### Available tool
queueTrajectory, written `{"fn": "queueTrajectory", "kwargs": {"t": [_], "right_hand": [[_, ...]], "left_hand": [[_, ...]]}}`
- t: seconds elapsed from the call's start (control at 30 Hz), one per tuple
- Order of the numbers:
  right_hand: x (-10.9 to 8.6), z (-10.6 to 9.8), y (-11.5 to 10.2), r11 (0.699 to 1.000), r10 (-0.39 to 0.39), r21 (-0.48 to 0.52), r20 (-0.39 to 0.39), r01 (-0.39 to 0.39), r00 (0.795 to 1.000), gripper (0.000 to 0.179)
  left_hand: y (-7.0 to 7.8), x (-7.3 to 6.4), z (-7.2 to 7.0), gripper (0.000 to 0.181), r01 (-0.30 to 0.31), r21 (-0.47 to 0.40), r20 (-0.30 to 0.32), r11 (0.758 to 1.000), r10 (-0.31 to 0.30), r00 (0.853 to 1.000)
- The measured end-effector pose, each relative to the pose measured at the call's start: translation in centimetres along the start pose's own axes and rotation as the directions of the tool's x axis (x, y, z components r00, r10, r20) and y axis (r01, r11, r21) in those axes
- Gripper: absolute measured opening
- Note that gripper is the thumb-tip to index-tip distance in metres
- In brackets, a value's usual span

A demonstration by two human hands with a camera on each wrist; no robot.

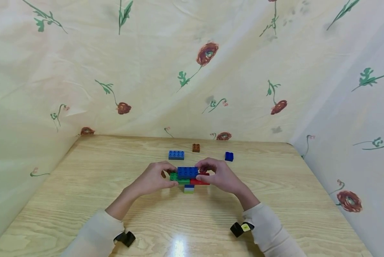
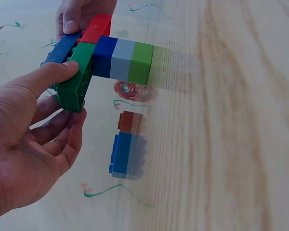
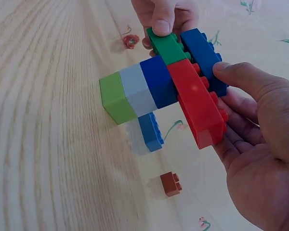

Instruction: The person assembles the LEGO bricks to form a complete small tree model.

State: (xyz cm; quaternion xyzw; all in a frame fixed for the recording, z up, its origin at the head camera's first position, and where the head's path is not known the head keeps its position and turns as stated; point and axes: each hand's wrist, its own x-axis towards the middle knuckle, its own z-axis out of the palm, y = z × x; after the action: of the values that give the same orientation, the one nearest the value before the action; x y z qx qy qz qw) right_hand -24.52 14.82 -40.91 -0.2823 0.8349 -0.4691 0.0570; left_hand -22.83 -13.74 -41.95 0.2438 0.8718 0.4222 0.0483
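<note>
My left hand (image 1: 156, 176) pinches a green brick (image 2: 76, 79), thumb on one side and fingers on the other. With thumb and fingers my right hand (image 1: 220, 175) grips the end of a dark blue brick (image 1: 187, 172), which lies over the seam between the green brick and a red brick (image 3: 195, 98). Studs of the red brick show beside it; whether it is fully seated cannot be told. Underneath is a column of small bricks: a dark blue block (image 3: 158, 82), a light grey block (image 3: 137, 89) and a lime green block (image 3: 116, 97) at the bottom.
Farther back on the wooden table (image 1: 98, 185) lie a lighter blue brick (image 1: 176, 155), a small brown brick (image 1: 196, 147) and a small dark blue brick (image 1: 229, 156). A flowered cloth (image 1: 153, 71) hangs behind the table and along its sides.
</note>
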Motion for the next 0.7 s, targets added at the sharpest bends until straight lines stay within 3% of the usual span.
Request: {"fn": "queueTrajectory", "kwargs": {"t": [0.7], "right_hand": [[-0.34,0.89,-0.80,0.994,-0.061,-0.090,0.005,0.061,0.998,0.033]], "left_hand": [[-0.08,-0.08,-0.04,0.046,0.011,-0.009,0.000,1.000,-0.011,1.000]]}}
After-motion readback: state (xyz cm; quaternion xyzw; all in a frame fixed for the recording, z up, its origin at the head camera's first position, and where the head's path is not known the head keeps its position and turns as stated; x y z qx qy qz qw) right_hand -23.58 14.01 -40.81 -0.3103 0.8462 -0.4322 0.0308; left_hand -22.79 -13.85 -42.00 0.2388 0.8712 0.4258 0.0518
